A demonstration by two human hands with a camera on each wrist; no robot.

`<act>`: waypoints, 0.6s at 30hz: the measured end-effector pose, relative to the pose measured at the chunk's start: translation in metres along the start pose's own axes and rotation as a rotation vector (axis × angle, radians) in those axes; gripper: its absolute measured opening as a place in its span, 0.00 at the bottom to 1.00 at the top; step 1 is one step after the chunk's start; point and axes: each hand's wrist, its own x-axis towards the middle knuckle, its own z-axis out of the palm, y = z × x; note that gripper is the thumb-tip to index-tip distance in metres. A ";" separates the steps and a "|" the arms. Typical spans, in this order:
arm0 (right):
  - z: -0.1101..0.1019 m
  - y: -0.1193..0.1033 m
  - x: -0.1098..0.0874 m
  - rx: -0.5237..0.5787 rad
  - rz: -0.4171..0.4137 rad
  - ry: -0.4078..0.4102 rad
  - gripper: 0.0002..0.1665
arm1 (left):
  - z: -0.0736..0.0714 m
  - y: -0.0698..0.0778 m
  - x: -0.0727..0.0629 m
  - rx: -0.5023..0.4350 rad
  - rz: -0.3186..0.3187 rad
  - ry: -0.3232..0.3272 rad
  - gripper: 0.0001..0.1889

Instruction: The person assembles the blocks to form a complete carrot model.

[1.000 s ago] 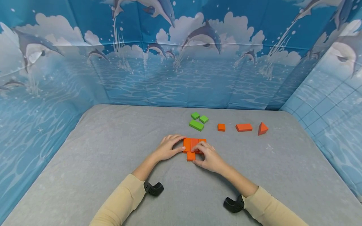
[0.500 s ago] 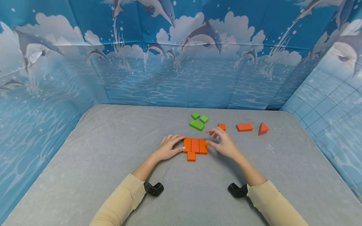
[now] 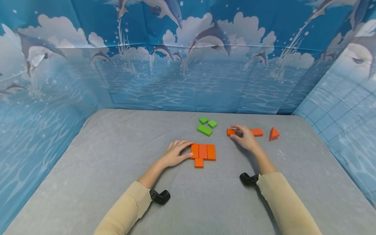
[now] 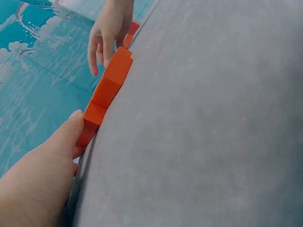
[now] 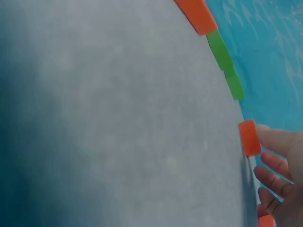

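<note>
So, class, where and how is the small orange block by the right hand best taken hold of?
Probably pinch the small orange block by its near and far sides, bringing the right hand in from the person's near right. It lies flat, with a level top and straight edges, and stands apart from the green blocks, so those sides seem free to grip.

- Grey table covering, pale mark toward the right (crease or print, cannot tell).
- Blue backdrop, creased, standing behind and along both sides.
- Printed dolphins, leaping among white clouds.
- Tile pattern on right-hand side.
</note>
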 end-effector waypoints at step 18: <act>0.004 0.014 0.003 -0.020 0.009 -0.019 0.21 | 0.000 -0.001 0.001 0.012 0.010 0.003 0.26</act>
